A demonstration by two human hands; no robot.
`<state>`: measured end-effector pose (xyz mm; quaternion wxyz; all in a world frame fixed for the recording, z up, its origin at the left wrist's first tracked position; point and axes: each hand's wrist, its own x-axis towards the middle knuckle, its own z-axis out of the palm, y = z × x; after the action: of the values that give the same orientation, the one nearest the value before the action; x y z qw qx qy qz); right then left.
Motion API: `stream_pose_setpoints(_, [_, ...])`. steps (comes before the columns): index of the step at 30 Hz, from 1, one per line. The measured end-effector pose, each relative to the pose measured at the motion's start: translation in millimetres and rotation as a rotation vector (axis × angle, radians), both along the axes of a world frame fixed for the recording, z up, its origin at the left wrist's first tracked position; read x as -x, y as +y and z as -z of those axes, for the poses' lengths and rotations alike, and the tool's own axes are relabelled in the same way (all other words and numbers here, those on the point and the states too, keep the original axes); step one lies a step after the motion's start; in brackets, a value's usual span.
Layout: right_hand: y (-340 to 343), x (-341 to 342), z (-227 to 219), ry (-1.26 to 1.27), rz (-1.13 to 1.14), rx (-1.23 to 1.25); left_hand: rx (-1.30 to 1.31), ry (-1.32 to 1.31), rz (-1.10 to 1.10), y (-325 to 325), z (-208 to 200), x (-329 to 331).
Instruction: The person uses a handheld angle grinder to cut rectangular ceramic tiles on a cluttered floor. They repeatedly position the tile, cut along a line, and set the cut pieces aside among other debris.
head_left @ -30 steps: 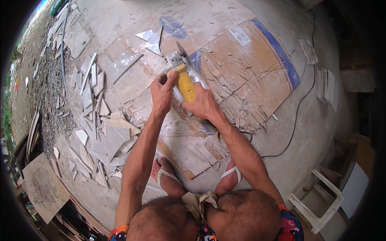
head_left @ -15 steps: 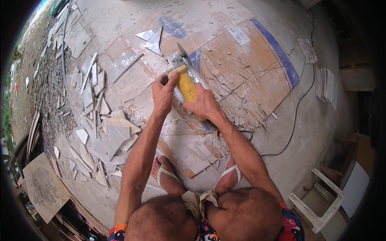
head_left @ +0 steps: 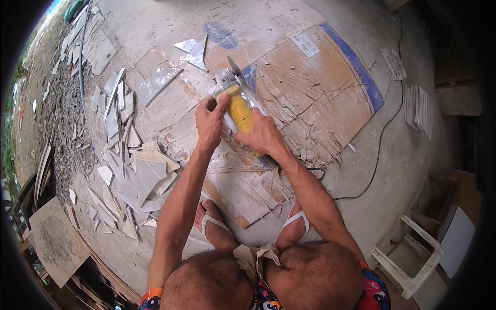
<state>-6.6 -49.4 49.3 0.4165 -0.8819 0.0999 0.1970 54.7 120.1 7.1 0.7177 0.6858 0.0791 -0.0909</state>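
A yellow angle grinder (head_left: 239, 113) with a grey metal head is held in front of me, above a dusty sheet of cardboard (head_left: 330, 82). Its thin cutting disc (head_left: 235, 67) points away from me. My right hand (head_left: 262, 133) is closed round the rear of the yellow body. At the front, my left hand (head_left: 210, 123) has its thumb against the body just behind the head, with its other fingers curled in. A pale tile piece (head_left: 229, 122) shows beside and under the grinder; whether my left fingers also touch it is hidden.
Broken tile pieces (head_left: 150, 173) are heaped on the left. Thin offcuts (head_left: 305, 111) litter the cardboard. A black cord (head_left: 380, 150) runs along the floor at right, near stacked tiles (head_left: 417, 111). A white plastic frame (head_left: 411, 258) stands at lower right. My sandalled feet (head_left: 219, 219) are close below.
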Motion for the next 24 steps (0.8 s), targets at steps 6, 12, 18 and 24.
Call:
stream_pose_setpoints(6, [-1.3,4.1,1.6,0.003,-0.001,0.001,-0.009,0.01,0.004,-0.6,0.5,5.3])
stream_pose_setpoints(12, [-3.7,9.6,0.7,0.004,0.0,0.002,-0.021,0.014,0.008,-1.7,-1.9,9.9])
stream_pose_setpoints(18, [-6.0,14.7,2.1,-0.018,0.004,-0.01,-0.003,0.015,0.009,-4.8,-7.9,16.8])
stream_pose_setpoints(24, [-8.5,20.1,2.8,-0.022,-0.009,-0.001,-0.02,0.034,0.012,-5.5,-7.1,22.0])
